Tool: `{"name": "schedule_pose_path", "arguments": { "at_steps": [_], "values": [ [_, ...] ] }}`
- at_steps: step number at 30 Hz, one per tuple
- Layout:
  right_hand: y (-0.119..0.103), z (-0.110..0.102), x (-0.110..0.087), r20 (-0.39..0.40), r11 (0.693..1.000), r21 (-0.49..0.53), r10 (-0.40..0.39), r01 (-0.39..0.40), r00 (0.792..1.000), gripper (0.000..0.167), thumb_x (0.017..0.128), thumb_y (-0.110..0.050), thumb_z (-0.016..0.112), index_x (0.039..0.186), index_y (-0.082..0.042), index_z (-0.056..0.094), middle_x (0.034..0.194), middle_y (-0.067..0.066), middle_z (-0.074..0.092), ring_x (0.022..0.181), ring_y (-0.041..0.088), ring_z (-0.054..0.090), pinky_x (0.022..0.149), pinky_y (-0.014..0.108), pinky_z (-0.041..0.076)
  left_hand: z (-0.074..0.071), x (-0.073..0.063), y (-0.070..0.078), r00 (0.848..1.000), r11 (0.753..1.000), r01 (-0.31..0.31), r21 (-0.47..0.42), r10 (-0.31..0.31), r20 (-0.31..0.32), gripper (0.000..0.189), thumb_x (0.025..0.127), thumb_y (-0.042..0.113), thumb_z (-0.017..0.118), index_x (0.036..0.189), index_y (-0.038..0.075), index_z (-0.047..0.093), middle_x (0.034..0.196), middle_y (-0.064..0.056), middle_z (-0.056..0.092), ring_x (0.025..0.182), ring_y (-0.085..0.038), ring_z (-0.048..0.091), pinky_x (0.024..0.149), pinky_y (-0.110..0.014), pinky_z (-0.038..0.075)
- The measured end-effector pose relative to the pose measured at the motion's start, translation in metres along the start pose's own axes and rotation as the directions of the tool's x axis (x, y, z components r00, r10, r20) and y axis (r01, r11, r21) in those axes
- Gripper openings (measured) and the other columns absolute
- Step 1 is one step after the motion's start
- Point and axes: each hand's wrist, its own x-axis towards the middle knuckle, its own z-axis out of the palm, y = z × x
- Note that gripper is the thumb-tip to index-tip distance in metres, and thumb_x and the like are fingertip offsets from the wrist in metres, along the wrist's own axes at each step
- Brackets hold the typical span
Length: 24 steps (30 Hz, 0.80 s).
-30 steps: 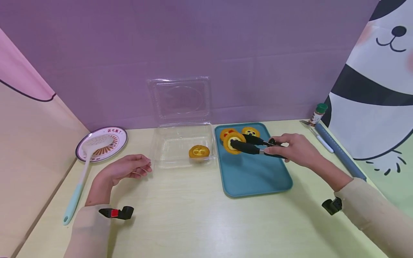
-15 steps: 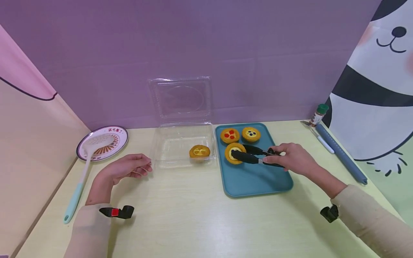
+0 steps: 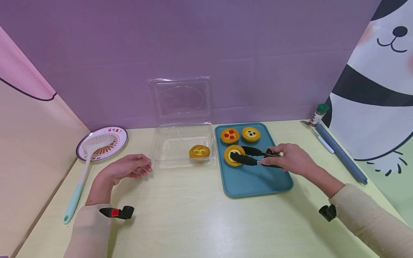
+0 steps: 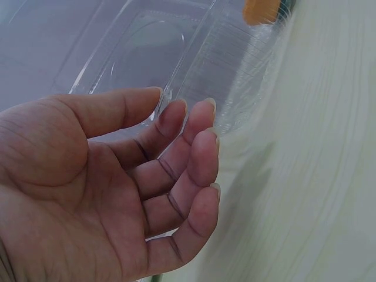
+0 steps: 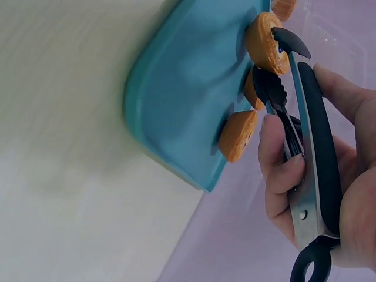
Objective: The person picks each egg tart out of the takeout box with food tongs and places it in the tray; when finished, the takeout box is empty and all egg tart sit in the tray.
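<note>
My right hand (image 3: 293, 157) grips a pair of black-tipped tongs (image 5: 315, 147). Their tips are at the rim of a tart (image 3: 228, 157) on the left side of the blue tray (image 3: 258, 181), one tip reaching over its yellow filling. Behind it on the tray are a tart with red pieces (image 3: 230, 135) and one with dark dots (image 3: 251, 134). My left hand (image 3: 126, 168) holds nothing, its fingers loosely curled beside the clear plastic box (image 3: 167, 143). Inside that box, at its right front, lies another tart (image 3: 199, 151). Its lid (image 3: 180, 100) stands raised at the back.
At the left, a skimmer (image 3: 96, 144) lies across a patterned plate (image 3: 113, 134), its handle pointing toward me. Along the right edge are a green-capped jar (image 3: 317, 115), a knife with a white handle (image 3: 323, 143) and a blue roll (image 3: 342, 154). A purple backdrop stands behind.
The right hand has lowered the tart with the tongs onto the tray, nearer to me, uncovering the red-topped tart behind. Since then the tongs have shifted slightly. The left hand has stayed put.
</note>
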Motion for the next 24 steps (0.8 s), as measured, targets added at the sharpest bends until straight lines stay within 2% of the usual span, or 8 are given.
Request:
{"name": "schedule_pose_path", "arguments": {
  "at_steps": [2,6,9,24],
  "values": [
    [-0.002,-0.0002,0.0004,-0.005,0.999,-0.036,0.012,-0.012,1.0,0.083,0.085,-0.056,0.073,0.142,0.002,0.053,0.117,0.021,0.067,0.068,0.02,0.07,0.062,0.03,0.052,0.0005,0.0001,-0.0001,1.0,1.0,-0.001,0.001,0.001,0.0,0.037,0.104,0.031,0.053,0.121,-0.002,0.054,0.101,-0.002,0.068,0.09,-0.017,0.064,0.084,-0.032,0.054],
    [-0.0063,-0.0008,0.001,-0.054,0.987,-0.158,0.005,-0.013,0.999,0.088,0.081,-0.066,0.071,0.142,-0.003,0.055,0.126,0.021,0.065,0.09,0.025,0.068,0.063,0.031,0.048,0.0005,0.0003,-0.0007,1.0,1.0,-0.003,0.002,0.003,-0.001,0.038,0.104,0.032,0.054,0.121,-0.002,0.055,0.102,-0.002,0.068,0.09,-0.017,0.064,0.084,-0.032,0.054],
    [-0.009,-0.0016,0.0009,-0.099,0.972,-0.237,-0.016,-0.008,0.995,0.088,0.08,-0.069,0.07,0.14,-0.007,0.057,0.133,0.02,0.063,0.1,0.027,0.063,0.063,0.031,0.046,0.0001,-0.0001,-0.0009,1.0,1.0,-0.001,0.005,0.001,-0.007,0.039,0.104,0.032,0.054,0.121,-0.002,0.055,0.102,-0.002,0.068,0.09,-0.017,0.064,0.084,-0.032,0.054],
    [-0.0077,-0.0032,0.0038,-0.121,0.965,-0.261,-0.048,0.015,0.992,0.078,0.083,-0.064,0.069,0.138,-0.009,0.06,0.128,0.018,0.065,0.093,0.026,0.063,0.06,0.029,0.044,-0.0004,0.0,-0.0008,1.0,1.0,0.002,0.004,-0.002,-0.006,0.037,0.104,0.031,0.053,0.12,-0.002,0.055,0.101,-0.002,0.068,0.089,-0.016,0.064,0.083,-0.031,0.054]
  ]
}}
